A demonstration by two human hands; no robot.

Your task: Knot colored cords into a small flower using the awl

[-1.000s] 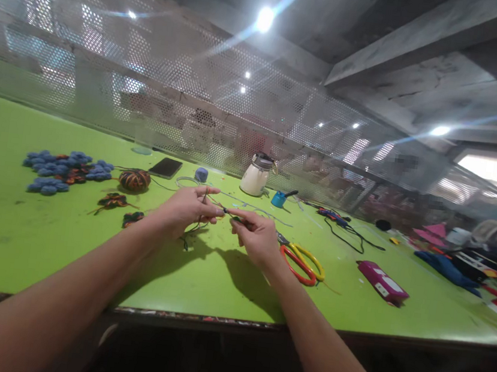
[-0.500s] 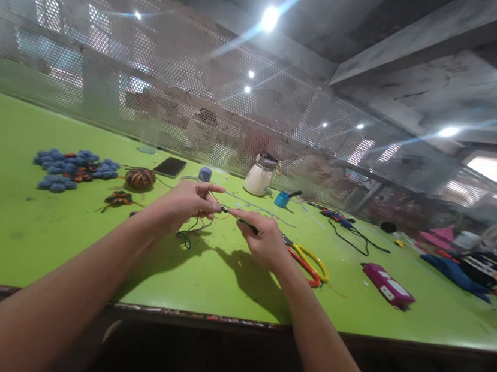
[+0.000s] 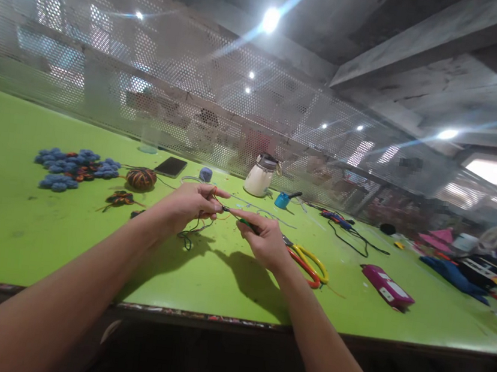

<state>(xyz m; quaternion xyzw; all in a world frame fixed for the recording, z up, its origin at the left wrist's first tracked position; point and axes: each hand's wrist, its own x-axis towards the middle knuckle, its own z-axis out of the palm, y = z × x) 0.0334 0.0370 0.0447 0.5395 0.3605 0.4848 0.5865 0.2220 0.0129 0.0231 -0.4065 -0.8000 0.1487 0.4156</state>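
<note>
Pinched between the thumb and fingers of my left hand (image 3: 192,200) is a small dark piece of yarn work (image 3: 226,208), with an orange strand over the raised index finger. Dark loose yarn (image 3: 185,240) dangles below that hand to the table. My right hand (image 3: 265,241) is closed around a crochet hook with a green and dark handle (image 3: 247,225), its tip meeting the yarn at my left fingertips. Left of the hands lie a multicoloured yarn ball (image 3: 141,179) and a small black-and-orange crocheted piece (image 3: 119,198). Scissors with red and yellow handles (image 3: 311,265) rest beside my right wrist.
Blue crocheted flowers (image 3: 59,183) lie at left on the green table (image 3: 6,241). Behind the hands are a phone (image 3: 171,167), a blue yarn roll (image 3: 205,174), a white jug (image 3: 258,178) and a blue pot (image 3: 282,200). A purple box (image 3: 387,287) sits at right.
My left index finger has shifted slightly to the right with the orange strand on it. My right hand has turned a little, showing more of the hook's green handle.
</note>
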